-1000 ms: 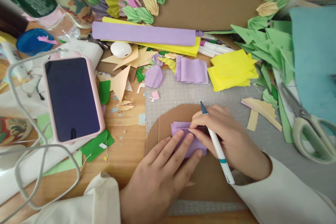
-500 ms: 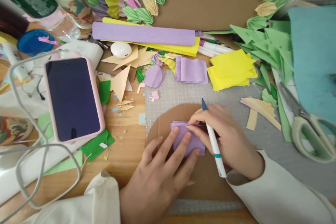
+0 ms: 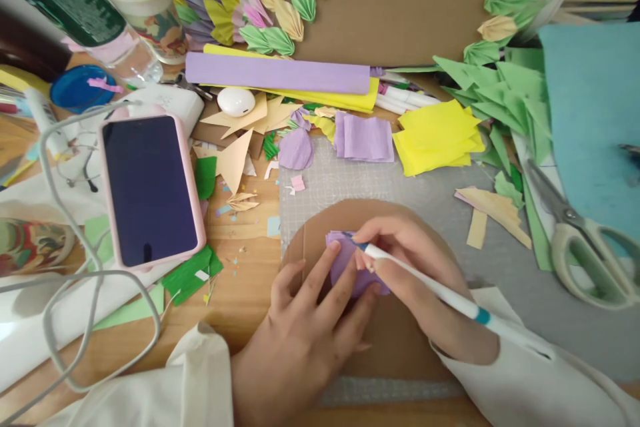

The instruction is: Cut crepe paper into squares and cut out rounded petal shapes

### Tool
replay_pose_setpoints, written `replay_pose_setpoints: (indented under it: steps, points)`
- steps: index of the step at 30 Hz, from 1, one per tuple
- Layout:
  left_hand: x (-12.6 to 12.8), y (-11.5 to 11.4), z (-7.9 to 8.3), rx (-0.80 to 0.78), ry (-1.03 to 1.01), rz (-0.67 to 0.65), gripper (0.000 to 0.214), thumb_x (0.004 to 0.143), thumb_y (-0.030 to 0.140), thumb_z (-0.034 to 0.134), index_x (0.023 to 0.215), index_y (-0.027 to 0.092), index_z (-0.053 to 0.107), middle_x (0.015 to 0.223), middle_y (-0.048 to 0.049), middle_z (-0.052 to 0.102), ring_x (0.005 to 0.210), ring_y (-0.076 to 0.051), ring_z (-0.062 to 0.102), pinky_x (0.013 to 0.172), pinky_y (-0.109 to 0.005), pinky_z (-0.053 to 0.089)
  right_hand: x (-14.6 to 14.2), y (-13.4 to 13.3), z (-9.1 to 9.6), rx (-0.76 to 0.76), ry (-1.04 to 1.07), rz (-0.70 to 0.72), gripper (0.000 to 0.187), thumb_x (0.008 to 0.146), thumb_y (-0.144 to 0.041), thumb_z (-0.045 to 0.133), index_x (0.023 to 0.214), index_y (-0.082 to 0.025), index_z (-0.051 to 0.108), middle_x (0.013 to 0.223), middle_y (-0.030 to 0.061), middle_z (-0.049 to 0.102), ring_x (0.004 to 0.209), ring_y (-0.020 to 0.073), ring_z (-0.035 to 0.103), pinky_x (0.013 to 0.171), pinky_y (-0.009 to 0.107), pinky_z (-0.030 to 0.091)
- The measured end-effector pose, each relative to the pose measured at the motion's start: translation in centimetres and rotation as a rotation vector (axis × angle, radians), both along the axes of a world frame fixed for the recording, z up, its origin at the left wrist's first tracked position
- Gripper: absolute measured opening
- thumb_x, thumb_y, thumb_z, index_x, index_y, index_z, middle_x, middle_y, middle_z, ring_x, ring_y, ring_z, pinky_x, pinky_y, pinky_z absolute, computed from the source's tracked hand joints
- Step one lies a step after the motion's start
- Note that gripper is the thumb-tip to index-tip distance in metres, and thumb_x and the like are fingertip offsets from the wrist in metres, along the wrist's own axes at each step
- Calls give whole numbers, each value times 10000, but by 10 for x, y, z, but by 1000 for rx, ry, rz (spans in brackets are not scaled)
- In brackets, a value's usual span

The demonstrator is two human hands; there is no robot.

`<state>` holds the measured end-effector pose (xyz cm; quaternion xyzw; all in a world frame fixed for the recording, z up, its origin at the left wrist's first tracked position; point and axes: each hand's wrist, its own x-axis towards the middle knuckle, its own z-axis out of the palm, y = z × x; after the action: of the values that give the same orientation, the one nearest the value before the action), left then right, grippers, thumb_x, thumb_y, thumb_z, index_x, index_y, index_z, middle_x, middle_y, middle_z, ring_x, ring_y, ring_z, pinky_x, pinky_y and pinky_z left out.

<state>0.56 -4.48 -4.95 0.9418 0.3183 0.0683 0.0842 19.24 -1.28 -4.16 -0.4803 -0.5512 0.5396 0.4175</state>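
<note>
A small stack of purple crepe paper squares point(image 3: 364, 281) lies on a round-edged piece of brown cardboard point(image 3: 313, 237). My left hand point(image 3: 303, 330) rests flat on the stack, fingers spread and pressing it down. In my right hand point(image 3: 420, 247) is a white marker pen point(image 3: 440, 292) with a teal band and blue tip end. The pen leans back over the wrist, and its tip meets the upper edge of the purple paper. My right fingertips partly cover the paper.
Beyond the cardboard lie purple strips point(image 3: 364, 137), yellow squares point(image 3: 437, 137) and green cut pieces point(image 3: 505, 97). Scissors point(image 3: 570, 213) rest on the right. To the left are a phone point(image 3: 153, 190), a looped white cable point(image 3: 100, 273), a bottle point(image 3: 75, 7) and a patterned cup point(image 3: 157, 27).
The marker has swung from pointing away, tip up, to pointing down at the purple paper in my right hand. My left hand stays on the stack. The view has shifted slightly.
</note>
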Motion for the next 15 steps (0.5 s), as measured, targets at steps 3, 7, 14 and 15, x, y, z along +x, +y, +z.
replay_pose_setpoints:
  steps: [3, 7, 14, 15]
  points:
    - [-1, 1, -2, 3, 4, -11, 465, 1013, 355, 384, 1442, 178, 417, 1539, -133, 373, 1419, -404, 278, 972, -555, 359, -1, 2, -3, -74, -35, -64, 115, 949, -313, 533, 888, -243, 601, 710, -14, 574, 625, 135, 589, 518, 233, 511]
    - [-2, 1, -3, -9, 33, -48, 492, 1008, 307, 396, 1467, 132, 367, 1572, -99, 315, 1427, -424, 241, 970, -534, 411, 2, 6, -5, -41, -76, -169, 133, 903, -310, 615, 831, -242, 526, 660, -34, 550, 523, 122, 537, 436, 236, 458]
    - [-2, 0, -2, 7, 43, -39, 462, 1001, 301, 414, 1443, 164, 412, 1578, -68, 311, 1436, -419, 222, 971, -541, 418, 2, 6, -5, 132, -238, -247, 357, 868, -219, 657, 627, -231, 393, 570, -59, 442, 498, 107, 413, 467, 266, 381]
    - [-2, 0, -2, 13, 37, -32, 456, 999, 308, 422, 1435, 174, 426, 1577, -61, 317, 1436, -417, 222, 971, -542, 415, 2, 5, -6, 146, -251, -238, 355, 872, -211, 649, 632, -233, 389, 572, -60, 426, 500, 109, 406, 473, 273, 377]
